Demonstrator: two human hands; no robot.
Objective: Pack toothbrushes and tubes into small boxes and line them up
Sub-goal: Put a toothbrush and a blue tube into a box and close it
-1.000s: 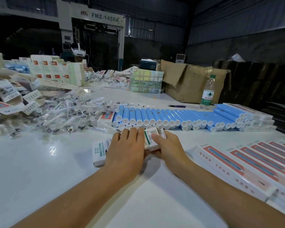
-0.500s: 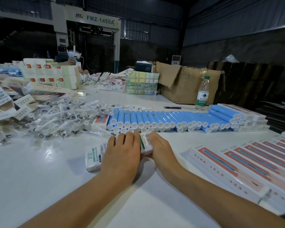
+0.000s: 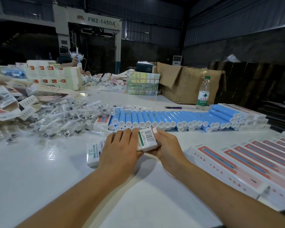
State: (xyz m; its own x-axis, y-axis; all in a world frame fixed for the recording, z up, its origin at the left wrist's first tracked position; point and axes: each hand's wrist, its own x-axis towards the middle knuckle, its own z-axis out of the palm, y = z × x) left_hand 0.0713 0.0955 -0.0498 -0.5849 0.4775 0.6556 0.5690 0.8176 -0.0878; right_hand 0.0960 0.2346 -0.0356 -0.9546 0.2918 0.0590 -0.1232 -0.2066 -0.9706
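left hand (image 3: 120,150) flat, fingers straight | right hand (image 3: 167,145) fingers curled, gripping

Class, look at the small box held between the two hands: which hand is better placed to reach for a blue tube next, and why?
The right hand, probably. The blue tubes lie just beyond its fingertips and stretch off to its side, while the left hand lies flat over the small box, steadying it.
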